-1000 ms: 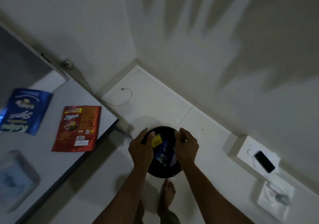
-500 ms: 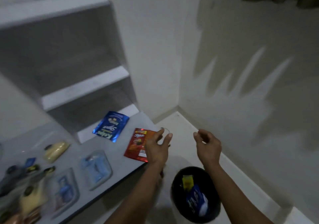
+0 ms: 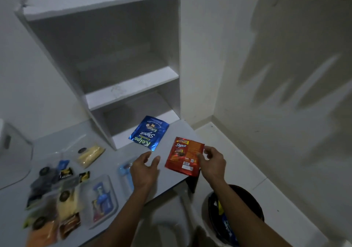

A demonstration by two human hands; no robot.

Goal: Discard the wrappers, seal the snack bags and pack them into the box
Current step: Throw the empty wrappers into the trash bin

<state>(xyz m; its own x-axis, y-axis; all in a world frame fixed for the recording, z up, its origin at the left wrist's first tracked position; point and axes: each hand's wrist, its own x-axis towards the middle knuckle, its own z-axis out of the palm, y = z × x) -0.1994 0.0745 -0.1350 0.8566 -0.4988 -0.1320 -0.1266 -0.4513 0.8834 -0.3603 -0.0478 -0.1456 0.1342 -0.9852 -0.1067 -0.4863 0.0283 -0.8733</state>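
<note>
Red bag (image 3: 184, 156) lies flat at the worktop's (image 3: 106, 163) right corner, lower edge at the front rim. Right hand (image 3: 212, 162) at its right edge, fingers (image 3: 200, 156) curled onto the bag's side, thumb above; a real grip or only a touch, cannot tell. Left hand (image 3: 145, 170) hovers palm down just left of the bag, fingers spread loose, holding nothing. Both forearms reach in from below.

Blue bag (image 3: 149, 132) lies flat behind the hands, partly inside the bottom bay of the white shelf unit (image 3: 106, 43). So two foil bags.

Clear trays (image 3: 101, 201), two seen: one with small wrapped sweets, one (image 3: 124, 176) partly under the left hand, contents blurred. Further left, a heap of clear zip bags (image 3: 57, 199) with yellow, orange and dark snacks; count unclear. One yellow zip bag (image 3: 90, 153) lies apart.

Black bin (image 3: 249, 199) on the floor under the right forearm, blue and yellow wrappers (image 3: 227, 225) inside.
</note>
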